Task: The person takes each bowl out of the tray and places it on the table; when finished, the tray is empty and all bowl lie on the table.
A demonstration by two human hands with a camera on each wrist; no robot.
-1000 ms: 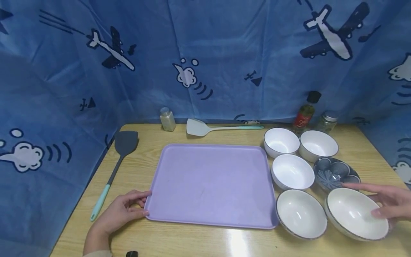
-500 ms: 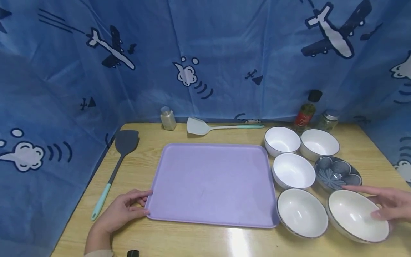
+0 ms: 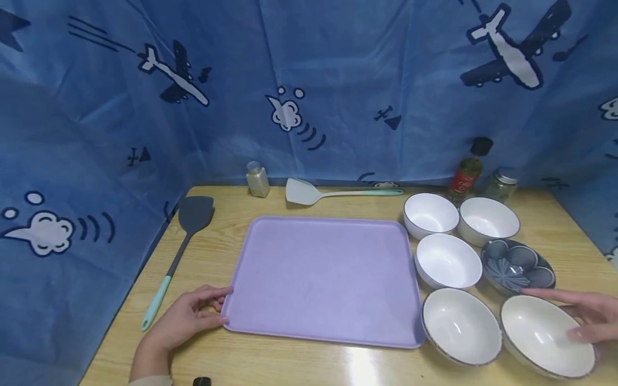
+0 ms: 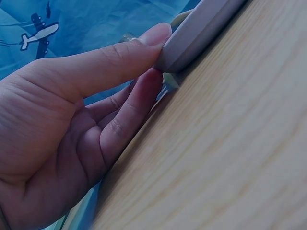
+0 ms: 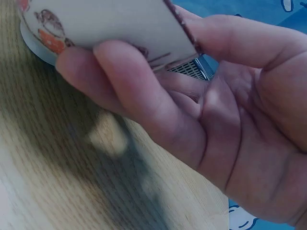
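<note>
Table: a pale wooden table [image 3: 270,364] boxed in on three sides by a blue cloth [image 3: 338,69] printed with planes and clouds.
Tray: a lilac tray [image 3: 323,279] lies flat at the middle of the table, nothing on it.
Left of the tray: a dark spatula [image 3: 181,246] with a teal handle, lying along the table's left edge.
Behind the tray: a small shaker [image 3: 258,179] and a pale spatula [image 3: 333,193], both close to the cloth.
Right of the tray: three white bowls [image 3: 446,236] in a cluster, a blue patterned dish [image 3: 517,265] beyond them, and nearer the front two wider bowls, the inner bowl [image 3: 461,327] just beside the tray's right front corner. A bottle [image 3: 467,171] and a jar [image 3: 502,182] stand behind the cluster.
Left hand: the left hand [image 3: 185,319] pinches the tray's left front corner, thumb on the rim, fingers curled under it.
Right hand: the right hand [image 3: 586,319] grips the outer wide bowl [image 3: 541,335] at its right rim, thumb over the edge, fingers curled against the outside wall.
Since a second ago: both hands keep the same holds; the tray and bowls have not shifted on the table; only the view has drifted slightly.
</note>
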